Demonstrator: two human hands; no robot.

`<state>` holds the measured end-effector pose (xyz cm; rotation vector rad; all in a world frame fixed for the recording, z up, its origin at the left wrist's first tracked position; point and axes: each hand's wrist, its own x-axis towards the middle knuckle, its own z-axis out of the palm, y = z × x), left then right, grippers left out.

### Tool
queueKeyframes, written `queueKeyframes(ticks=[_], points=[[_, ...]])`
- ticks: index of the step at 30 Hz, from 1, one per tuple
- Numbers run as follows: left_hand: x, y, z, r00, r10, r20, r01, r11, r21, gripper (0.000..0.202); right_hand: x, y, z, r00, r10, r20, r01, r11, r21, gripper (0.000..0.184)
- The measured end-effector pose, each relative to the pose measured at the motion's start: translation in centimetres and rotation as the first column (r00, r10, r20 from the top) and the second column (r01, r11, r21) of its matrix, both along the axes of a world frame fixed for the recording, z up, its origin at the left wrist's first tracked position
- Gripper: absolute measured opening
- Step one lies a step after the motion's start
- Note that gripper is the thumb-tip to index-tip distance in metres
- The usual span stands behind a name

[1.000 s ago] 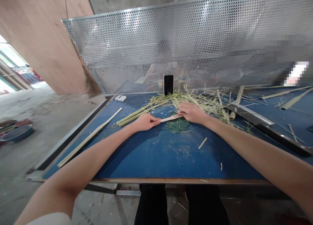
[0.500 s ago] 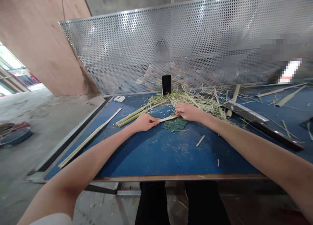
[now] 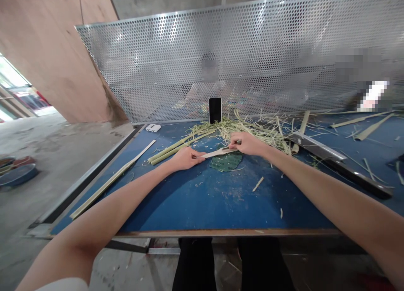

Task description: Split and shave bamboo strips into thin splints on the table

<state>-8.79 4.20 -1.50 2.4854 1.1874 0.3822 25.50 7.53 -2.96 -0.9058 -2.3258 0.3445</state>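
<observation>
From here I see a blue basin (image 3: 19,175) on the floor at far left, cut off at the side. On the blue table (image 3: 189,206), a long split stalk (image 3: 113,179) lies slantwise, its near end close to the left forearm. Beyond it is a small white object (image 3: 153,127), too small to make out, then two green stalks (image 3: 170,152) running away to the right.

The left hand (image 3: 185,158) pinches one end of a pale strip (image 3: 214,153), and the fingers hide that tip. The strip stretches between the hands above the middle of the table, its long axis nearly crosswise, the right end slightly farther from the person. Under it lies a dark green patch (image 3: 225,162), cloth or leaf, I can't tell. A phone (image 3: 215,110) stands upright behind.

The right hand (image 3: 246,143), fingers curled, grips the strip's other end, which is hidden inside it; a small dark bit there is unclear. Shavings (image 3: 265,131) heap behind that hand. Farther right, a big knife (image 3: 344,169) points away and leftward, its handle toward the near right. More stalks (image 3: 375,126) lie beyond, and a blurred patch hides part of the background.
</observation>
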Motion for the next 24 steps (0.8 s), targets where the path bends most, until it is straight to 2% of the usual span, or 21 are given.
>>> queueKeyframes(ticks=[9, 24], points=[[0.16, -0.31, 0.27, 1.000, 0.016, -0.001, -0.016, 0.999, -0.030, 0.052, -0.51, -0.55, -0.82, 0.999, -0.019, -0.031, 0.024, 0.988, 0.153, 0.021], [0.01, -0.25, 0.15, 0.999, -0.030, -0.032, 0.032, 0.999, 0.041, 0.051, -0.83, -0.50, -1.12, 0.999, 0.035, -0.017, -0.031, 0.979, 0.202, 0.024]])
